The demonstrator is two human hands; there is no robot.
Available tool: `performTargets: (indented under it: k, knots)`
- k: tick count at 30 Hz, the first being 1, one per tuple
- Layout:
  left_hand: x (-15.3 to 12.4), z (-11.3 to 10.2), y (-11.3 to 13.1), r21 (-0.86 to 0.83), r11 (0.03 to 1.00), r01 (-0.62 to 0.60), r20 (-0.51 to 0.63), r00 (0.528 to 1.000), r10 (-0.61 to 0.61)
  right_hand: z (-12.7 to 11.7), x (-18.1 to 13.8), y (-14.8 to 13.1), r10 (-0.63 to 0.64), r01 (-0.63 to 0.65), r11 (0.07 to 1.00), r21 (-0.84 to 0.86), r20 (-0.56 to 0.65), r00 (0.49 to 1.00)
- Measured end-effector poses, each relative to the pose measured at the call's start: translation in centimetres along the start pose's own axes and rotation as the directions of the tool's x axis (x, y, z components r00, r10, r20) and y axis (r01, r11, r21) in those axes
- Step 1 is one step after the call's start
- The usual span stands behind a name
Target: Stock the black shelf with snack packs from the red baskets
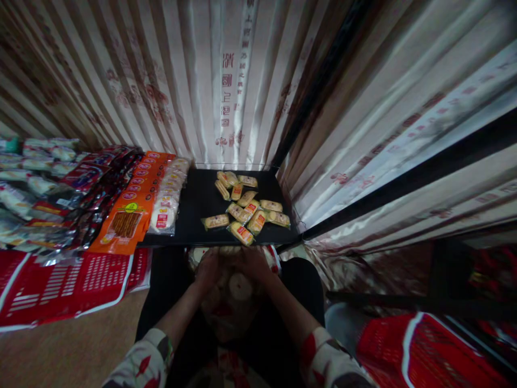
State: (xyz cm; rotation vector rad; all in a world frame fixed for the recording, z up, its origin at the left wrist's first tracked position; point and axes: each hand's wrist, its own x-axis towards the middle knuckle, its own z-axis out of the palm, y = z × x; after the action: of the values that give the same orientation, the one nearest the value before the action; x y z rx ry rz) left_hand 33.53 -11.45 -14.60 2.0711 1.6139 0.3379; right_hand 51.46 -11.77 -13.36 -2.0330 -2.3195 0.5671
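Observation:
A clear plastic bag (240, 288) with pale round snack packs in it rests on my lap, against the front edge of the black tabletop (194, 199). My left hand (208, 269) grips the bag's upper left side. My right hand (255, 263) grips its upper right side; the fingertips of both hands are dim and partly hidden near the table edge. Just beyond, small wrapped biscuits (241, 233) with yellow and orange labels lie loosely scattered on the tabletop.
Rows of white rice cracker packs (165, 207), orange snack packets (127, 215), dark red packets (97, 178) and white packs (40, 186) cover the table's left. Red baskets stand at lower left (92, 283) and lower right (448, 350). A printed curtain (202, 81) hangs behind a dark pole (315, 86).

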Motion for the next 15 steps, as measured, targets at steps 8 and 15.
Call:
performTargets:
  k: [8, 15]
  knots:
    - [-2.9, -1.8, 0.5, 0.132, 0.991, 0.013, 0.021, 1.0, -0.016, 0.3, -1.5, -1.2, 0.049, -0.052, 0.998, -0.028, -0.081, 0.996]
    - [-6.8, -4.1, 1.1, 0.239, 0.968, -0.069, -0.044, 0.996, 0.081, 0.9, -3.2, -3.2, 0.097, -0.096, 0.995, 0.019, -0.238, 0.966]
